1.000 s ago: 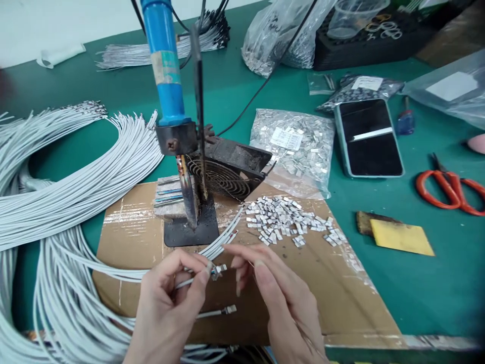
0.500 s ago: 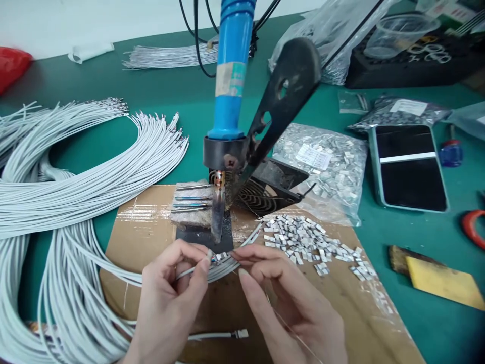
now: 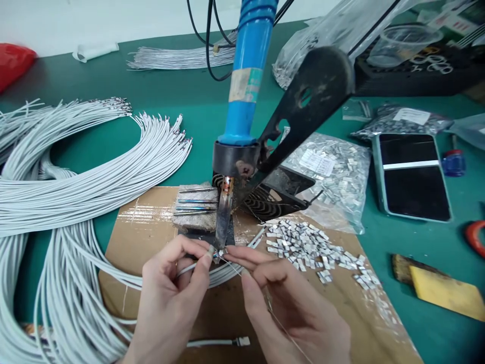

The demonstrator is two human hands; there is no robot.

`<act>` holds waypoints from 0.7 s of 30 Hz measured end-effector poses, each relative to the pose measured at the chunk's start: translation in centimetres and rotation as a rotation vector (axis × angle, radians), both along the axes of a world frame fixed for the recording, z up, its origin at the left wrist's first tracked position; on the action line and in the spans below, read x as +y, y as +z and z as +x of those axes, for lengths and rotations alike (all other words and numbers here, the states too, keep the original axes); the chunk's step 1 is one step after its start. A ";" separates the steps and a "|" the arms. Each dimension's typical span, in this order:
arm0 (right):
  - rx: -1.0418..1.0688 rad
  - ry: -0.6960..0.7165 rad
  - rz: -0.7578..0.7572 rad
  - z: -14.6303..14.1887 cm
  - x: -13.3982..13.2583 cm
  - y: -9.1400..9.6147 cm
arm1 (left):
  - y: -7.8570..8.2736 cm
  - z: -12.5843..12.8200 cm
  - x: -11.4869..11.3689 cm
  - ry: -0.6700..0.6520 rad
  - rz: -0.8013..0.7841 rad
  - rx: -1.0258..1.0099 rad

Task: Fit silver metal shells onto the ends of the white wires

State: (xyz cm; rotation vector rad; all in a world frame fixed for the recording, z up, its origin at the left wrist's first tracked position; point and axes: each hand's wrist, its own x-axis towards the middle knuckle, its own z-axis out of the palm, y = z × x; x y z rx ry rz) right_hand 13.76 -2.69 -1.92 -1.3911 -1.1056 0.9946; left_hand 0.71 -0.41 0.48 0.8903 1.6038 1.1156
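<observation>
My left hand (image 3: 178, 288) pinches the end of a white cable (image 3: 186, 270) between thumb and fingertips. My right hand (image 3: 291, 298) holds a thin solder wire (image 3: 232, 266) between thumb and finger. Its outstretched fingertips touch a small metal connector (image 3: 222, 252) at the cable's end. The wire runs from that joint back under the palm. Right above the connector is the tip of a blue-handled soldering iron (image 3: 246, 76), which hangs upright in a black stand arm (image 3: 303, 111). Whether tip and metal touch is hard to see.
Small metal connectors (image 3: 299, 242) lie heaped on the cardboard (image 3: 144, 217), right of the iron. Large bundles of white cables (image 3: 94, 187) fill the left. A finished-looking cable end (image 3: 242, 341) lies in front. Further right are a phone (image 3: 413, 177) and a yellow sponge (image 3: 447, 293).
Both hands have brought the cable end and connector up to the iron's tip. The solder wire now reaches the joint. The view has shifted slightly.
</observation>
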 end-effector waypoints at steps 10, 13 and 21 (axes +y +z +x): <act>0.051 0.006 0.019 0.0 0.5 0.1 | 0.2 0.3 0.4 0.035 0.032 -0.011; 0.043 -0.001 0.004 0.0 0.6 0.3 | -0.3 -0.5 0.5 -0.049 0.052 -0.011; 0.033 -0.015 0.000 -0.1 0.6 0.5 | -0.2 -0.3 0.5 -0.009 0.055 -0.026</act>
